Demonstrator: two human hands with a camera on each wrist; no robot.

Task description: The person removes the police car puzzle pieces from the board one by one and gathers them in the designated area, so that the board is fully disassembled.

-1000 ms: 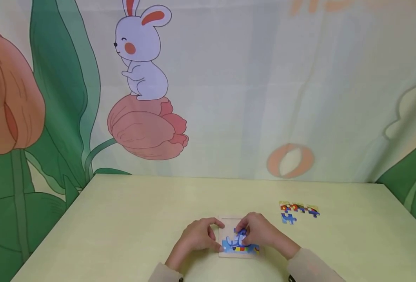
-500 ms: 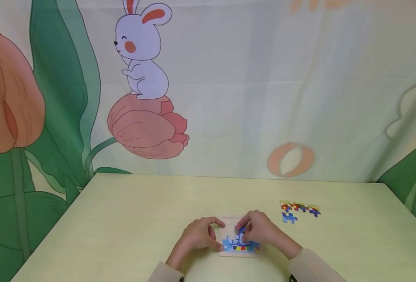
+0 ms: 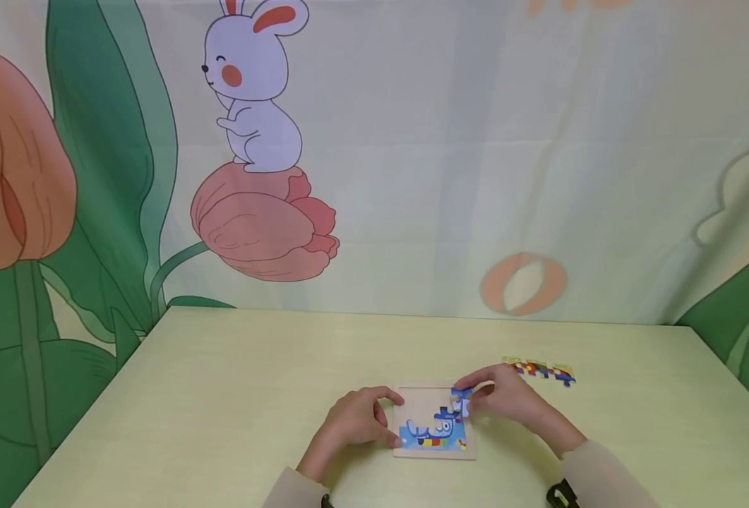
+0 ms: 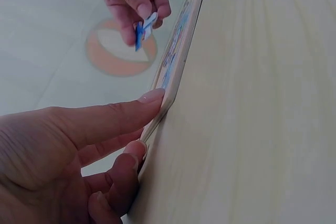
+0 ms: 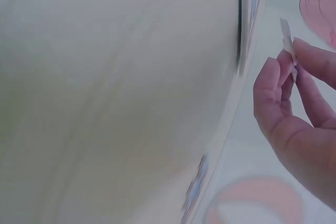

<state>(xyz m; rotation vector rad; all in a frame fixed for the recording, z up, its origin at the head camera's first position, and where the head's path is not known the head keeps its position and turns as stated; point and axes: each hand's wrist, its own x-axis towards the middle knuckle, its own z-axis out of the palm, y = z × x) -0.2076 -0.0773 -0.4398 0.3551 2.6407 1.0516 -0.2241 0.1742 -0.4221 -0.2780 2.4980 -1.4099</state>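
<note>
A shallow wooden puzzle tray [image 3: 434, 455] lies on the table with blue picture pieces [image 3: 434, 434] fitted along its lower and right part. At the tray's left edge, my left hand [image 3: 363, 420] grips the frame; the left wrist view shows the thumb [image 4: 118, 121] on top of a corner and the other fingers curled at the side. Over the tray's upper right, my right hand [image 3: 507, 398] pinches a blue and white puzzle piece [image 3: 460, 401] between thumb and fingers. That piece is raised off the tray in the left wrist view.
Several loose puzzle pieces [image 3: 542, 370] in yellow, red and blue lie in a row beyond my right hand, which partly hides them. A printed curtain [image 3: 399, 176] hangs behind the table's [image 3: 272, 353] far edge.
My right hand has moved right from the tray's middle to its upper right, where it holds a puzzle piece. More of the fitted picture shows. My left hand has stayed on the tray's edge.
</note>
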